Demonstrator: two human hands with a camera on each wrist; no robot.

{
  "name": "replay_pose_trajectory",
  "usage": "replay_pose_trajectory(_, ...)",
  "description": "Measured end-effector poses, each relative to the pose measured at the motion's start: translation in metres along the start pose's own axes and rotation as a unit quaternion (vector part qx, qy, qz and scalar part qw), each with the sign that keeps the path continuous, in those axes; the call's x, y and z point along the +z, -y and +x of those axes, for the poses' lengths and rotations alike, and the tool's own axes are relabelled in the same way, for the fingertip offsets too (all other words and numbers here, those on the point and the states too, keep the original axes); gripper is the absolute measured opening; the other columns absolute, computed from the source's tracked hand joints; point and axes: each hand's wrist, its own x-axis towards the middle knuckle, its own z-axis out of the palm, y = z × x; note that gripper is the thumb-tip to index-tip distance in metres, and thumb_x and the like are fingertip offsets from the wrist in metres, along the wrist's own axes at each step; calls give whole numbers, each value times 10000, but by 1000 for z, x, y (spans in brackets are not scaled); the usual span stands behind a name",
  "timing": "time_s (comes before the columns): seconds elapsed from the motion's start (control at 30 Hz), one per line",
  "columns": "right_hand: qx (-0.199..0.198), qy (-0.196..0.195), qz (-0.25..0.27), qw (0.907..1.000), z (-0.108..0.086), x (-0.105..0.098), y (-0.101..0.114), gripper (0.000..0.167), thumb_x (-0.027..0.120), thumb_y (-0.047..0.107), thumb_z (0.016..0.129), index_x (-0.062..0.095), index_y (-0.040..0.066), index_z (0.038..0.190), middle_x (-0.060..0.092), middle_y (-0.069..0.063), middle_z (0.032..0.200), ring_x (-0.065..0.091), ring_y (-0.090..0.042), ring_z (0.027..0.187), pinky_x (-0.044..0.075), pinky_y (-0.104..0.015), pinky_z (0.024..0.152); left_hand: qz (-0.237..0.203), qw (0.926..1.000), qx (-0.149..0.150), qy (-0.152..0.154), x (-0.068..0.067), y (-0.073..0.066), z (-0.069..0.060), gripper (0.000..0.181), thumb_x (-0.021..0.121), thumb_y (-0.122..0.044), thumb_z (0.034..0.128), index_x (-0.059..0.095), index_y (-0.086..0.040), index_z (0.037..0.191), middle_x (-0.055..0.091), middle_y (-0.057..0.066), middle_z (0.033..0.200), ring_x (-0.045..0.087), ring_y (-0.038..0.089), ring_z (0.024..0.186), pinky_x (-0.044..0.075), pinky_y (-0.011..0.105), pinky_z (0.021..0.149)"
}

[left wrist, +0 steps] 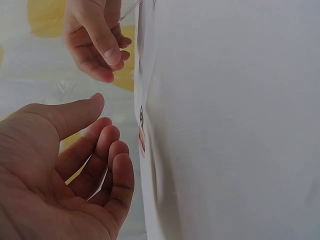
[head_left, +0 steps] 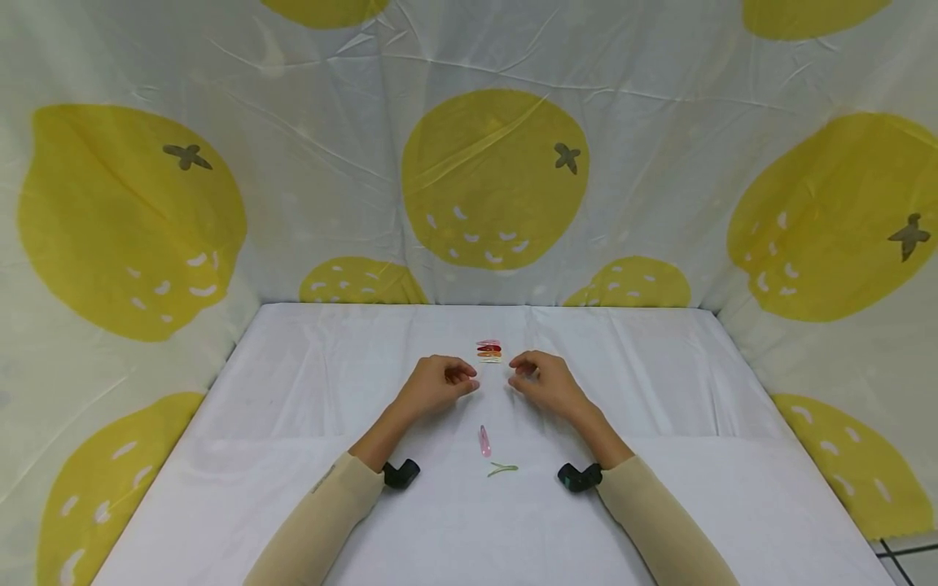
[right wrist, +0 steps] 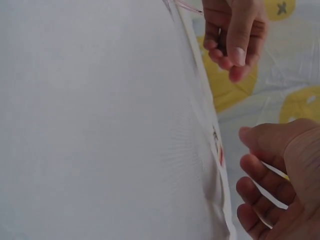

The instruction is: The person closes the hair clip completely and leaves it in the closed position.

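Several snap hair clips (head_left: 489,349) lie stacked in a tight row at the middle back of the table, in pink, red, orange and pale yellow. Just in front of the row and to its left hovers my left hand (head_left: 438,386), fingers loosely bent and nothing between them. On the other side, my right hand (head_left: 548,382) mirrors it, thumb and fingers apart and holding nothing. Nearer to me lie a pink hair clip (head_left: 484,440), pointing lengthwise, and a green hair clip (head_left: 502,469) with its two arms spread. In the left wrist view the clip row (left wrist: 142,137) shows only edge-on.
A white cloth (head_left: 623,521) with folds covers the table. Behind and at both sides hangs a curtain (head_left: 659,187) printed with yellow lemons. Each wrist carries a small black camera, one at the left cuff (head_left: 401,474) and one at the right (head_left: 580,478).
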Motion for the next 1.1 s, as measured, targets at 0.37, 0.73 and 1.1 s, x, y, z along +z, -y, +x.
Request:
replay_pose_trajectory(0.37, -310, -87, -97, 9994, -11, -5, 0, 266, 784, 207, 924, 736, 90, 1159, 731, -7, 1031, 636, -162, 958, 548, -365, 877, 216, 9994, 244, 150, -5, -3, -11, 145, 791, -248, 904, 785, -141, 1002, 673, -66, 799, 584, 92, 750, 502, 242, 710)
replay_pose_trajectory(0.73, -384, -50, -86, 9992, -26, -12, 1, 271, 770, 214, 940, 732, 83, 1175, 740, -12, 1083, 637, -160, 973, 558, -388, 891, 109, 9985, 308, 444, -7, -5, -25, 237, 818, -263, 889, 778, -106, 1063, 677, -64, 853, 603, 103, 801, 519, 230, 735)
replay_pose_trajectory(1.1, -595, 68, -243, 9979, -39, -11, 2, 251, 765, 218, 944, 738, 90, 1158, 744, 8, 1073, 649, -139, 963, 553, -382, 896, 276, 9958, 605, 634, -5, -3, -38, 293, 834, -274, 874, 771, -106, 1106, 713, -48, 951, 630, 107, 885, 535, 240, 808)
